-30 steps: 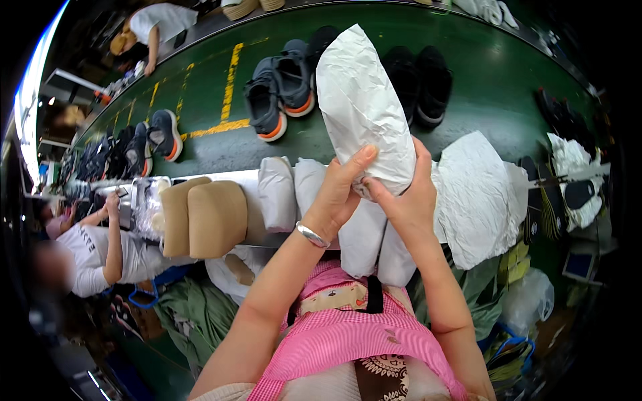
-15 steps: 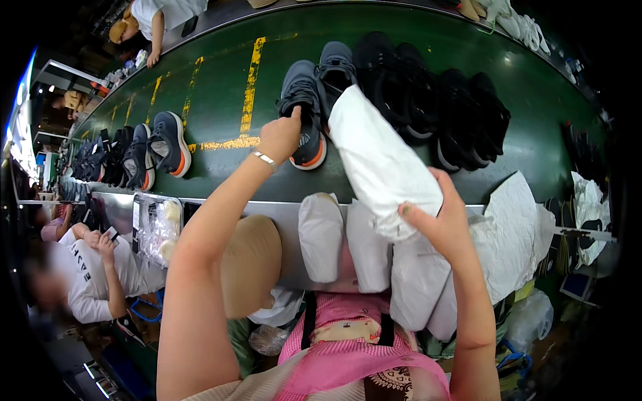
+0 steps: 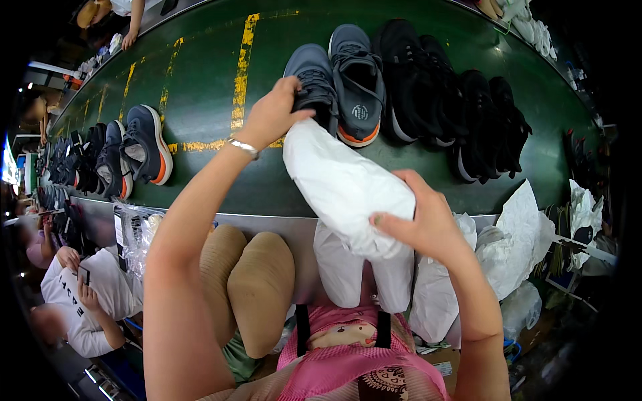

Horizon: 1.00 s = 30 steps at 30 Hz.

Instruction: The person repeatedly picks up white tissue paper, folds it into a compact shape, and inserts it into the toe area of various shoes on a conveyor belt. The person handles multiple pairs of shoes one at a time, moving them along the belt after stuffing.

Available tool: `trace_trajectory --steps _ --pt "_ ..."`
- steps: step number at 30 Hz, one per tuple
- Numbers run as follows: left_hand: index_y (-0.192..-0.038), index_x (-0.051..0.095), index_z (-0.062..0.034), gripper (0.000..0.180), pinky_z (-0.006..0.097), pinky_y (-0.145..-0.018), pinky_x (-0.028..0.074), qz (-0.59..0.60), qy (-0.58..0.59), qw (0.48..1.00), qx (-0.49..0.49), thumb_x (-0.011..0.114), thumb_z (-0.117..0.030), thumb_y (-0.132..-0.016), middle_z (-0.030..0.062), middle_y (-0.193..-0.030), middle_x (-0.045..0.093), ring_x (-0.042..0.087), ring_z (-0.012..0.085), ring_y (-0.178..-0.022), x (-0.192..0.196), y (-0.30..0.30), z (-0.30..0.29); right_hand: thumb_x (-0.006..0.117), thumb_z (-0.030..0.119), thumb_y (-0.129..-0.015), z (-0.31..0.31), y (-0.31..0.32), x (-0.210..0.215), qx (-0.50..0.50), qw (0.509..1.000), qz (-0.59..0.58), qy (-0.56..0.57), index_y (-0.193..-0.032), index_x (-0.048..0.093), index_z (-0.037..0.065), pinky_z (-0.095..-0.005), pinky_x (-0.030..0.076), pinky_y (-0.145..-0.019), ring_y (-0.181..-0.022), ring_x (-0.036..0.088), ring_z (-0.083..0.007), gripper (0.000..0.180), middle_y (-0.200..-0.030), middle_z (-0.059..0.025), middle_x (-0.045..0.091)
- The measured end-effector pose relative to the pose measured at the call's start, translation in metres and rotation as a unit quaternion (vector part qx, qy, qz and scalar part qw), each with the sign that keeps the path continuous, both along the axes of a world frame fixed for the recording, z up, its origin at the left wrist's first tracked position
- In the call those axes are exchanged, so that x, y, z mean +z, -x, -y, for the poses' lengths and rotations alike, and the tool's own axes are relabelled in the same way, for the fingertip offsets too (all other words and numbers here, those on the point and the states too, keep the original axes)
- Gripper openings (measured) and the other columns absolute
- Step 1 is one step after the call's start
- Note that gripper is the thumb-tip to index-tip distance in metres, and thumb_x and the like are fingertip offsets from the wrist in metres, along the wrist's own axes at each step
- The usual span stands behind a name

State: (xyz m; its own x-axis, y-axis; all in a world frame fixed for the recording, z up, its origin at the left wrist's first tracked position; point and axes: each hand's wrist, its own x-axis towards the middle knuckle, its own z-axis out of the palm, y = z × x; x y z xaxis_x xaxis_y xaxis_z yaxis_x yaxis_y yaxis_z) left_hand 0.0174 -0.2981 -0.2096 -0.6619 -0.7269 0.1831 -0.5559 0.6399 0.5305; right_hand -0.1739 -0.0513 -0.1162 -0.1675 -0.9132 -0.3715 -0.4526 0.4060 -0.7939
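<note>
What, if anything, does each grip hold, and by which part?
The right grip holds the white bundle by its near end. The left grip is at the grey shoe; holding cannot be told.

the left hand [image 3: 273, 111] was extended farther forward, fingers [image 3: 288, 85] bent; the right hand [image 3: 430, 217] was curled, thumb [image 3: 390, 224] spread.

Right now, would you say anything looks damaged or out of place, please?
The yellow markings on the green surface look worn: their paint is patchy and broken. The white bundle in the right hand shows no clear tear.
</note>
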Motion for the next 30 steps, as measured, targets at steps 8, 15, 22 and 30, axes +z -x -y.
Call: trace_trajectory --steps 8,15,22,30 --pt "-0.102 0.053 0.0002 0.024 0.048 -0.073 0.047 0.049 -0.165 0.985 -0.027 0.051 -0.016 -0.085 0.0266 -0.081 0.061 0.058 0.0429 -0.080 0.002 -0.004 -0.027 0.070 0.028 -0.066 0.058 0.011 0.024 0.094 0.970 -0.224 0.010 -0.099 0.057 -0.003 -0.0395 0.051 -0.073 -0.081 0.065 -0.0348 0.048 -0.082 -0.0206 0.066" --pt "-0.100 0.056 -0.0027 0.022 0.049 -0.068 0.047 0.054 -0.048 0.997 0.007 0.055 -0.020 -0.087 0.0240 -0.077 0.061 0.059 0.0428 -0.077 0.000 -0.001 -0.049 0.070 0.025 -0.068 0.086 -0.032 -0.001 0.153 0.874 -0.432 0.162 -0.082 0.053 -0.001 -0.0384 0.050 -0.050 -0.058 0.062 -0.0306 0.034 -0.065 -0.0159 0.060" --pt "-0.101 0.058 -0.0011 0.024 0.046 -0.069 0.050 0.040 -0.056 0.997 0.029 0.052 -0.014 -0.083 0.0231 -0.074 0.063 0.062 0.0395 -0.073 -0.005 -0.004 -0.045 0.073 0.023 -0.069 0.121 -0.066 -0.056 0.124 0.871 -0.425 0.213 -0.089 0.054 0.000 -0.0375 0.051 -0.054 -0.065 0.063 -0.0298 0.036 -0.072 -0.0132 0.060" --pt "-0.097 0.060 -0.0012 0.024 0.047 -0.070 0.049 0.052 -0.060 0.996 0.032 0.053 -0.022 -0.087 0.0230 -0.075 0.062 0.060 0.0400 -0.075 -0.006 -0.001 -0.042 0.079 0.022 -0.065 0.093 -0.040 -0.044 0.143 0.926 -0.335 0.095 -0.098 0.055 -0.004 -0.0386 0.051 -0.074 -0.085 0.063 -0.0320 0.048 -0.088 -0.0184 0.065"
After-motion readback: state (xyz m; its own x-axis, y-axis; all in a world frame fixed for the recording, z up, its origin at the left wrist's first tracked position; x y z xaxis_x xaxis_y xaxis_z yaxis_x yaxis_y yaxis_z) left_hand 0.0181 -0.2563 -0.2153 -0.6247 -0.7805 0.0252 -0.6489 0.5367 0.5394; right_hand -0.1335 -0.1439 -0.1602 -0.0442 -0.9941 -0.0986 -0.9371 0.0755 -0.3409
